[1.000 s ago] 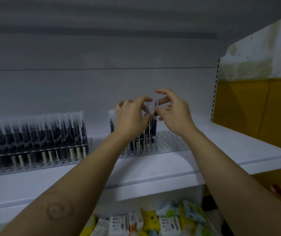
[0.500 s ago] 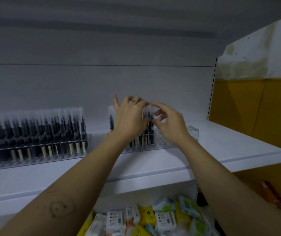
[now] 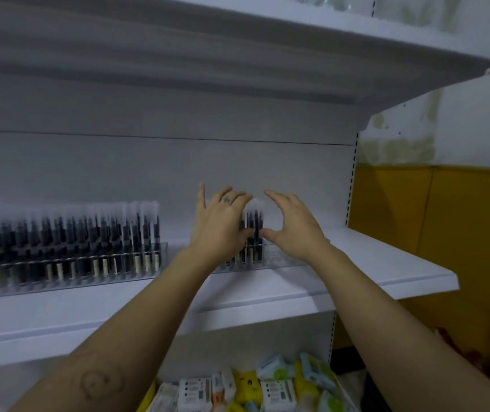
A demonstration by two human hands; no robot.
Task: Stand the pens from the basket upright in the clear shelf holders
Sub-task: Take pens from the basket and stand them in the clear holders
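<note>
A small group of dark pens with frosted caps (image 3: 255,227) stands upright in the right clear holder (image 3: 288,258) on the white shelf. My left hand (image 3: 220,224) is spread against the group's left side and hides most of those pens. My right hand (image 3: 294,228) flanks the right side with its fingers extended. Both thumbs touch the pens low down, and neither hand holds a pen. The right part of this holder has no pens in it. A second clear holder (image 3: 160,251) to the left is packed with several upright pens (image 3: 68,233). No pen basket is in view.
The white shelf (image 3: 386,263) ends at its right edge beside a yellow wall panel (image 3: 434,221). Another shelf (image 3: 297,40) overhangs close above. Below, a bin of small white, yellow and blue packets (image 3: 252,388) sits between my forearms.
The fingertips that pinched at the pen tops have let go. Both hands now lie spread and lower, one on each side of the pen group.
</note>
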